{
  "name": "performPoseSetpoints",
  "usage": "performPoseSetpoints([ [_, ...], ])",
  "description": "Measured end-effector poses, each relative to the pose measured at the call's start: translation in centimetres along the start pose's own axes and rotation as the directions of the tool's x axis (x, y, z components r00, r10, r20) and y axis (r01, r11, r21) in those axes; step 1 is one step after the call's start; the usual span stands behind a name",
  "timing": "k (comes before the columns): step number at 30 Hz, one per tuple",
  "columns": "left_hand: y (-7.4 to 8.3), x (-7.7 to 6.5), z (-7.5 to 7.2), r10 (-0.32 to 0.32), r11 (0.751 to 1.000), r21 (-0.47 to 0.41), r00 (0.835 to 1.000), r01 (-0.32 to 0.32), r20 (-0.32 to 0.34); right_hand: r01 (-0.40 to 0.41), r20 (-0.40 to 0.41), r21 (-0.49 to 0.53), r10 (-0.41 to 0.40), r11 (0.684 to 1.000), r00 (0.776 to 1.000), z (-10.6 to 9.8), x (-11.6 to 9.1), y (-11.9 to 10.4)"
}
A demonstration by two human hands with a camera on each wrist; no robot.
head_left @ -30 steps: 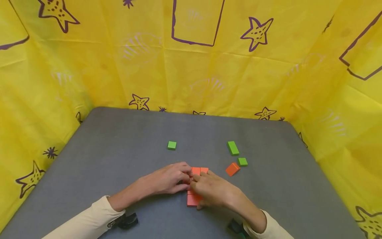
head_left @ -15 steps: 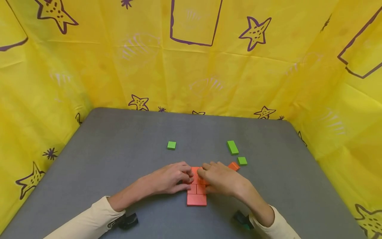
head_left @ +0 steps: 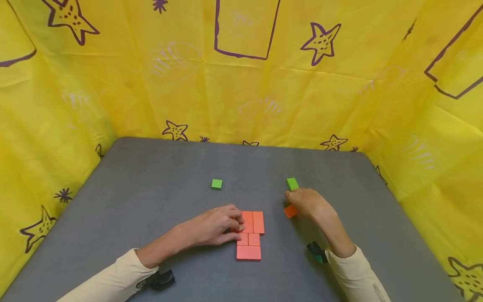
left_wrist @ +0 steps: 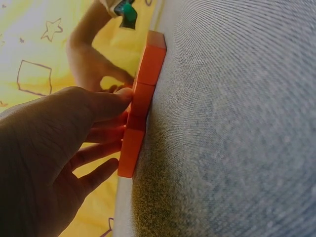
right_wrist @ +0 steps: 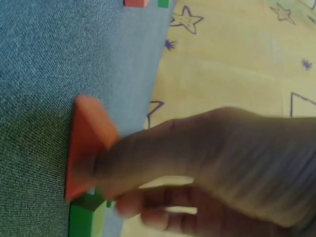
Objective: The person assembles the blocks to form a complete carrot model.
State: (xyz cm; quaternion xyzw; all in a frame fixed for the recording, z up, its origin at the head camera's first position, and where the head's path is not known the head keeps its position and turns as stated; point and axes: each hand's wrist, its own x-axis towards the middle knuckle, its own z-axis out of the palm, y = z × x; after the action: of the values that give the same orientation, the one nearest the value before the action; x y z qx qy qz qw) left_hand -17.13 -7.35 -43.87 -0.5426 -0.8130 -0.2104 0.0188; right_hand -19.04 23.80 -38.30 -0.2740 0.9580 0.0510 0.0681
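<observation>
In the head view my left hand (head_left: 220, 225) rests against the left side of a flat arrangement of orange-red rectangular blocks (head_left: 248, 252). Its thumb and fingers touch the block edges, and in the left wrist view these blocks (left_wrist: 144, 98) lie in a row past the thumb tip. Farther right, my right hand (head_left: 313, 203) is over an orange triangular block (head_left: 290, 211). Seen from the right wrist, the blurred thumb lies across that block (right_wrist: 89, 131), the fingers curled behind it; the hand hides part of it. A green block (right_wrist: 84, 217) is close below.
One small green block (head_left: 216, 184) sits alone at the back of the grey table (head_left: 162, 167). A longer green block (head_left: 292, 183) lies just beyond my right hand. Yellow cloth (head_left: 245, 92) with starfish drawings stands around the table's back and sides.
My right hand has left the arrangement and moved right to the orange triangular block, covering the small green block beside it. The orange block has shifted slightly. My left hand stays put.
</observation>
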Motion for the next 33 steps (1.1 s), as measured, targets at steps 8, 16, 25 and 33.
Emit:
performPoseSetpoints([
  [8, 0.1, 0.2, 0.1, -0.005, 1.0, -0.003, 1.0, 0.005, 0.007, -0.026, -0.289, -0.141, -0.016, 0.99, 0.957, 1.4, 0.9, -0.4],
  [16, 0.0, 0.2, -0.1, 0.005, 1.0, 0.006, 1.0, -0.005, 0.006, -0.026, -0.13, -0.015, 0.024, 1.0, 0.991, 0.7, 0.9, -0.1],
  [25, 0.1, 0.0, 0.0, 0.0, 1.0, -0.002, 1.0, 0.0, 0.002, -0.056, -0.114, 0.077, 0.065, 0.995, 0.991, 0.0, 0.8, 0.4],
  [33, 0.1, 0.0, 0.0, -0.006, 1.0, 0.0, 1.0, 0.006, -0.003, -0.067, -0.051, 0.118, 0.074, 0.991, 0.996, 0.1, 1.4, 0.4],
])
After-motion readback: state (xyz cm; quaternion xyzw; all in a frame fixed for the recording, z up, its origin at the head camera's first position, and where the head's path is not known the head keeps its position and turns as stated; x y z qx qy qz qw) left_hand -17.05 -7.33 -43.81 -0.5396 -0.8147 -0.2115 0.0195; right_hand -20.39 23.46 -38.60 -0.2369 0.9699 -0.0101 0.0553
